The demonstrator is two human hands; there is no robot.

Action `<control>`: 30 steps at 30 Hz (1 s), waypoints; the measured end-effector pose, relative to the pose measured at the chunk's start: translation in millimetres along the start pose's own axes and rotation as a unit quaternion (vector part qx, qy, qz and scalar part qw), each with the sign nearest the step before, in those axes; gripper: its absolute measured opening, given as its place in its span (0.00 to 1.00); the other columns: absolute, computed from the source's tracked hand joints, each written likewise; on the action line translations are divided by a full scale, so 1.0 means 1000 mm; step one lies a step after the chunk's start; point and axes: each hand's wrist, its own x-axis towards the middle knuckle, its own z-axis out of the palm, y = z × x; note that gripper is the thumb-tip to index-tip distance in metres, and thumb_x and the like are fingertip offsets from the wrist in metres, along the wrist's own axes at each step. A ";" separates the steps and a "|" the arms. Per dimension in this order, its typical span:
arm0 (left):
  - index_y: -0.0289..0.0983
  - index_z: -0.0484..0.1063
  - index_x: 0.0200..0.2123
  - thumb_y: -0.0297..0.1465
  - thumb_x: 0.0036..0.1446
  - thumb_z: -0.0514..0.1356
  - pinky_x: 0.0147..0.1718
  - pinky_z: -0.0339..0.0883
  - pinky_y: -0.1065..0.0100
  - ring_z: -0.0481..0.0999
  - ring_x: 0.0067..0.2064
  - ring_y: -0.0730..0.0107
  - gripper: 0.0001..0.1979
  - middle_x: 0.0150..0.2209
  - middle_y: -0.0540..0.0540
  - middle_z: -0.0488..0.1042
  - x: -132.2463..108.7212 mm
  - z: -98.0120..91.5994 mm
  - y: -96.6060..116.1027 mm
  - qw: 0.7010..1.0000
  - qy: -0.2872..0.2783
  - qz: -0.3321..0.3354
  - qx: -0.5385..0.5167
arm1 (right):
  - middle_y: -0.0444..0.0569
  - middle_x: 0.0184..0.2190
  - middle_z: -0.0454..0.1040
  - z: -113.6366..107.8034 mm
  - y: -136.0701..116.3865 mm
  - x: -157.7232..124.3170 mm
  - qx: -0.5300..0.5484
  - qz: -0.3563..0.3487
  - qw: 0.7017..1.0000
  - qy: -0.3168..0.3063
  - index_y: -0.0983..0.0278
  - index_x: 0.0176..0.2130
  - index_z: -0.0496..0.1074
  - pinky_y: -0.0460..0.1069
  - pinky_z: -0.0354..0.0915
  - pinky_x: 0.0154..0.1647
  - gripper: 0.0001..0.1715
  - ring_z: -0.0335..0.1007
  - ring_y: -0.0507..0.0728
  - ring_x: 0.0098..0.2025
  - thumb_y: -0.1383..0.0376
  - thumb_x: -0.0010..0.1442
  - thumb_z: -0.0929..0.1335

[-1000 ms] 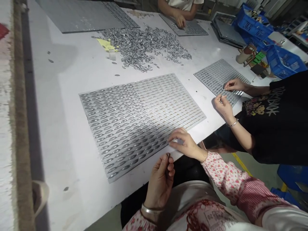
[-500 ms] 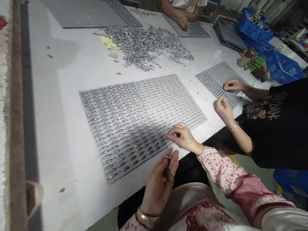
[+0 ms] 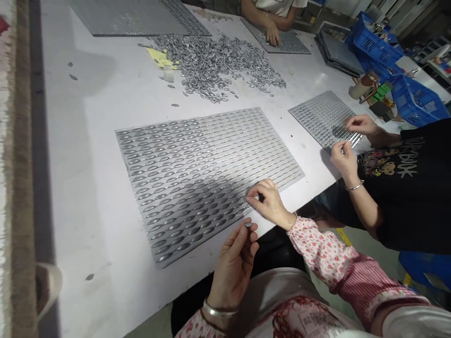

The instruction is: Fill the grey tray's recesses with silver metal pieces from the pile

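Observation:
A grey board [image 3: 225, 155] lies on the table before me, its left part covered with rows of silver pointed-oval pieces and its right part showing bare thin lines. My left hand [image 3: 234, 267], just off the board's near edge, pinches a small silver pointed-oval piece [image 3: 248, 225] between thumb and fingers. Over the board's near edge, my right hand [image 3: 268, 202] is closed in a pinch, fingertips touching the surface at the end of a row. A small silver piece shows partly at those fingertips, mostly hidden.
Loose silver pieces [image 3: 218, 63] lie heaped beyond the board, beside a yellow paper [image 3: 160, 57]. A co-worker on the right has both hands over another board [image 3: 317, 112]. Another person works at the far side. Blue crates [image 3: 419, 98] stand at the right.
In my left hand the silver piece has turned up into clearer view between the fingertips. My right hand stays nearly in place. The co-worker's hands on the right have drawn back slightly rightward.

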 end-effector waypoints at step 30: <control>0.30 0.76 0.45 0.23 0.62 0.52 0.48 0.72 0.63 0.76 0.52 0.58 0.14 0.49 0.33 0.77 -0.001 0.003 0.005 0.997 -0.023 -0.008 -0.077 | 0.44 0.26 0.70 -0.011 0.003 0.029 -0.070 -0.033 0.991 -0.114 0.63 0.30 0.69 0.50 0.57 0.40 0.09 0.62 0.55 0.35 0.61 0.59 0.71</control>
